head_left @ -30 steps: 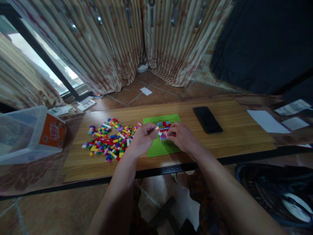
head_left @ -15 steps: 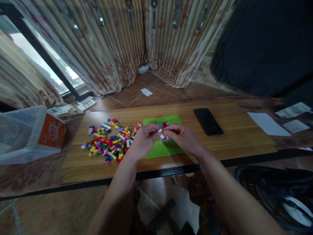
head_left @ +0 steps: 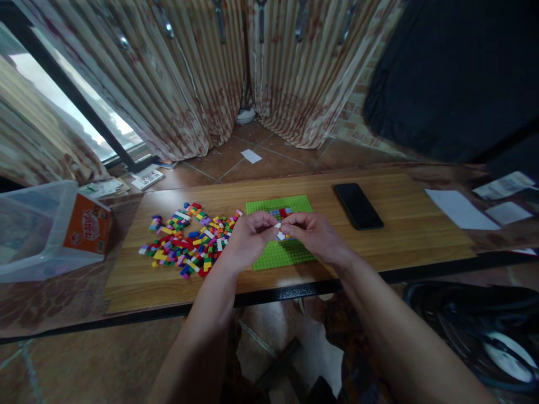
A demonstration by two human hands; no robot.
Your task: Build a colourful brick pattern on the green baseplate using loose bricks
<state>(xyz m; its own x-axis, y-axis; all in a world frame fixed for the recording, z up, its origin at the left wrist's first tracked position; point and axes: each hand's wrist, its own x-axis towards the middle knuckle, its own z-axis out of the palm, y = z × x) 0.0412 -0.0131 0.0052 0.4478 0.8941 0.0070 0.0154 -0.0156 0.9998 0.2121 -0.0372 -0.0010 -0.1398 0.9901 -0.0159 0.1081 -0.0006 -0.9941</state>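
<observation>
Both my hands meet over a green studded baseplate [head_left: 280, 258], their fingertips almost touching. My left hand [head_left: 250, 235] is closed in a pinch on a small white building brick [head_left: 278, 225]. From the other side my right hand [head_left: 318, 235] is pinched too, thumb and forefinger at the same small bricks, with a bit of orange showing there. Under the fingers, light-blue bricks [head_left: 274, 213] and a red brick [head_left: 283, 212] form a low build on the plate. Another white piece [head_left: 281, 236] shows just below the fingertips. My fingers hide part of the build.
Loose multicoloured bricks [head_left: 181, 247] lie spread on the wooden table [head_left: 421, 224] to the left. A black phone [head_left: 358, 206] lies right of the plate. A clear plastic bin [head_left: 37, 235] with an orange label stands at the far left. White paper [head_left: 461, 209] lies at the right.
Both hands stay pinched over the baseplate, with only slight shifts at the fingertips. The whole view has moved a little.
</observation>
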